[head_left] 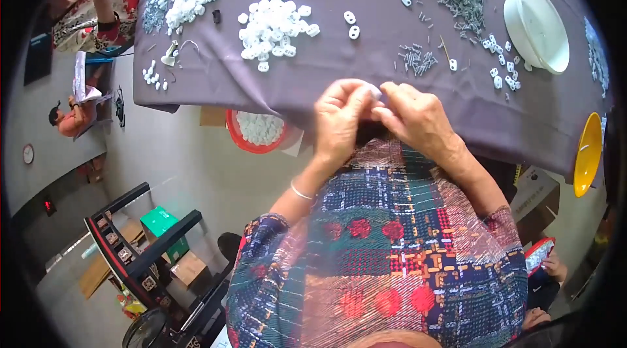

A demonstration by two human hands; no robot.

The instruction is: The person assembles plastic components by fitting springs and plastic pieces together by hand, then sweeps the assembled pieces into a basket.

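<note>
Left hand: The left hand [338,116] was raised at the near edge of the counter [353,68], fingers bent inward, thumb and forefinger pinching a small white piece [375,92].
Right hand: The right hand [421,119] came in from the other side, fingers curled and thumb pointing toward the left thumb; I couldn't tell whether its fingertips gripped anything.
Small white piece: It showed between the two hands, mostly covered by fingers, just in front of the person's chest.
Forearms: Both angled up and inward from bent elbows, meeting at the middle; a pale bangle [301,192] circled the left wrist.
White heap: Beyond the left hand lay a pile of white pieces [274,29] on the dark cloth.
Grey pins: Past the right hand sat a small scatter of grey pins [418,59].
White bowl: Farther right, a white bowl [552,31] stood tilted.
Red basin: Below the counter's edge, left of the left hand, a red basin [255,149] held more white pieces.
</note>
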